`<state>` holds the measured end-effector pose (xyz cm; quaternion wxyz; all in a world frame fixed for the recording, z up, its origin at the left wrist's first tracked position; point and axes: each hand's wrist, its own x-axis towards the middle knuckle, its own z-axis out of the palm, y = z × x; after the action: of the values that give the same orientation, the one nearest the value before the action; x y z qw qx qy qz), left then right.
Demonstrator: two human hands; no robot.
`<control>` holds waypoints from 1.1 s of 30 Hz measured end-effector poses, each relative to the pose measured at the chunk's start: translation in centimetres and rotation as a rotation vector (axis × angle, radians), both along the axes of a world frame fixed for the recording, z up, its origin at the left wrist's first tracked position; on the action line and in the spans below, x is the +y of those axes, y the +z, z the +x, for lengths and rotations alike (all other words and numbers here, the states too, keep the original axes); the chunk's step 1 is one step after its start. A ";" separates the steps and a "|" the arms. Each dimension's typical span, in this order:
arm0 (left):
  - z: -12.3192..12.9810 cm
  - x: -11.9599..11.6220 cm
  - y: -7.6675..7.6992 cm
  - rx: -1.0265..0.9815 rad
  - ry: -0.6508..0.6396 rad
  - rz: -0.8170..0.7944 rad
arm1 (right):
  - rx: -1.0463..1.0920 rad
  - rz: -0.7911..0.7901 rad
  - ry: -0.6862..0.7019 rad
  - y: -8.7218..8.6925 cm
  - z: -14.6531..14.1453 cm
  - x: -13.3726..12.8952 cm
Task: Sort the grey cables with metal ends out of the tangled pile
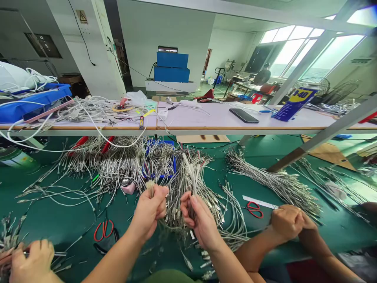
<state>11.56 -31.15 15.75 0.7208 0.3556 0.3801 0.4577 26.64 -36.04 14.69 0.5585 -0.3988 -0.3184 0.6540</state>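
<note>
My left hand (150,212) is closed in a pinch around a cable end, whose pale, translucent tip (150,184) sticks up above the fingers. Close beside it, my right hand (202,220) has its fingers wrapped round white cable (193,179) that rises past the fingertips; how many strands it grips I cannot tell. Behind and between both hands lies a thick pile of white cables (176,196) with metal plug ends, spread over the green table (79,212). Blurred cable hangs below the hands.
Red-handled scissors (103,231) lie left, another red-handled pair (255,210) right by a ruler (259,201). A blue bin (173,167) and a cable bundle (273,182) sit farther back. Co-workers' hands (287,222) are close on both sides. A shelf (188,120) spans above.
</note>
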 end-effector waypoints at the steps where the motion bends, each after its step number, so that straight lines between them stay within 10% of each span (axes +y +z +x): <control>1: -0.1 0.3 0.4 -0.012 0.036 -0.003 | 0.004 -0.001 0.013 -0.3 -0.2 -0.1; 10: -0.2 1.0 1.9 -0.012 0.118 -0.029 | -0.014 -0.147 0.097 -2.4 -1.7 -1.0; 25: -3.3 -1.3 3.7 0.027 0.337 0.284 | 0.167 -0.062 -0.561 -5.1 5.5 3.9; 33: -0.8 -1.4 2.3 -0.050 0.074 0.076 | 0.012 0.036 -0.166 -0.2 -1.4 0.1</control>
<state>10.71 -32.52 18.04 0.6986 0.3570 0.3572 0.5068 25.24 -35.91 14.50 0.6197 -0.4098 -0.2928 0.6019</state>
